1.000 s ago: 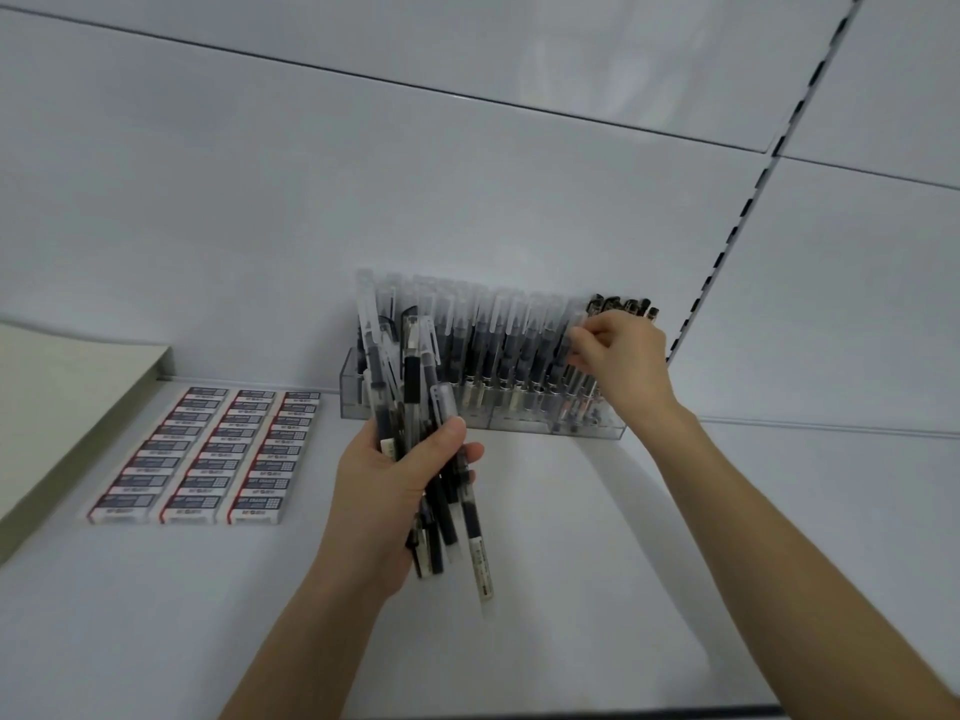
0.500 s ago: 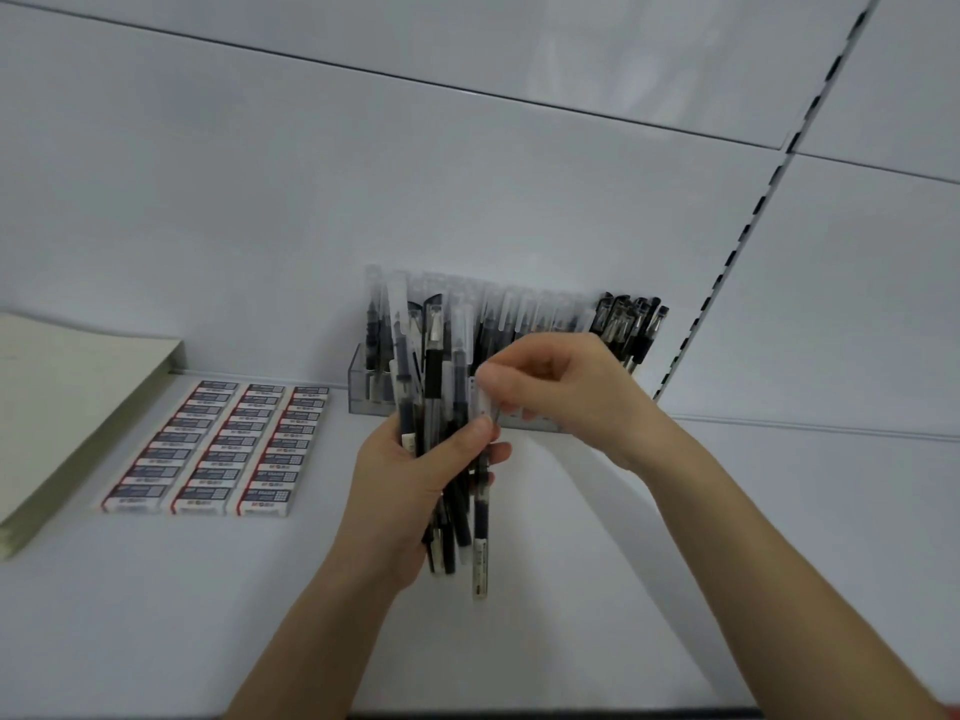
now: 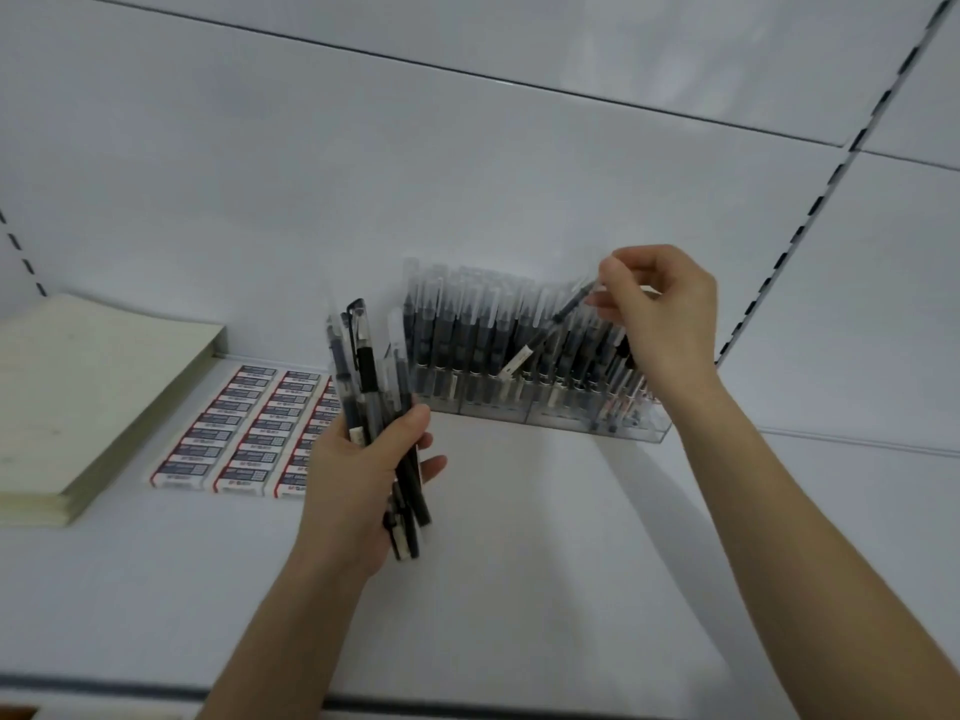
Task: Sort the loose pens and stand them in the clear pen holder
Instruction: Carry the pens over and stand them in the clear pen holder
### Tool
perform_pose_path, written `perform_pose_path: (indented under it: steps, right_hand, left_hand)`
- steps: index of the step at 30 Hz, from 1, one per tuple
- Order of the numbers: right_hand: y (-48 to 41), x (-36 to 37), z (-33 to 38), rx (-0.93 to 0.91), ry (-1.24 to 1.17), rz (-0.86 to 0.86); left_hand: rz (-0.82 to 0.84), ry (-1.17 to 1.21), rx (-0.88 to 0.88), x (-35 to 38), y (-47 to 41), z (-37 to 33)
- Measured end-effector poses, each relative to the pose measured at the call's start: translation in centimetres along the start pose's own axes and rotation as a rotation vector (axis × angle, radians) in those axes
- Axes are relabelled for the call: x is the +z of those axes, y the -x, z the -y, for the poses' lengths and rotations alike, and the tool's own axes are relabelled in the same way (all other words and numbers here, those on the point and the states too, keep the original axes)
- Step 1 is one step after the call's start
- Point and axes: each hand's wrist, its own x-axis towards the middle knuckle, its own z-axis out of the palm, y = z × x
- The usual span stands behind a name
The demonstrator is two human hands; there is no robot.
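Right grip (image 3: 660, 314) swings from bundle (image 3: 374, 387) up to clear pen holder (image 3: 545, 426), pinching one pen (image 3: 546, 334) slantwise over standing rows. Left grip (image 3: 358, 475) clasps bundle above shelf (image 3: 519, 563), beside holder's left end. Holder looks mostly filled; handful left to sort, this pen next.

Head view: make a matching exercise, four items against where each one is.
1. pen bundle
2. single pen
3. eraser boxes
4. paper stack

A. far left of shelf
B. pinched by right hand, tilted before clear pen holder
C. gripped in left hand
D. rows beside the paper stack

Pairs: 1-C, 2-B, 3-D, 4-A
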Motion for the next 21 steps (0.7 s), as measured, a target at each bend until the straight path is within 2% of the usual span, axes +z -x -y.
perform_pose_path:
  steps: [10, 16, 21]
  right_hand:
    - [-1.2, 2.0, -0.1, -0.265, 0.294, 0.044]
    - [-1.0, 3.0, -1.1, -0.276, 0.375, 0.155]
    - [-0.1, 3.4, -2.7, -0.151, 0.375, 0.259]
  left_hand:
    - [0.028, -0.025, 0.024, -0.4, 0.4, -0.3]
    - [0.068, -0.02, 0.014, -0.3, 0.6, -0.3]
    - [0.104, -0.042, 0.004, -0.3, 0.5, -0.2]
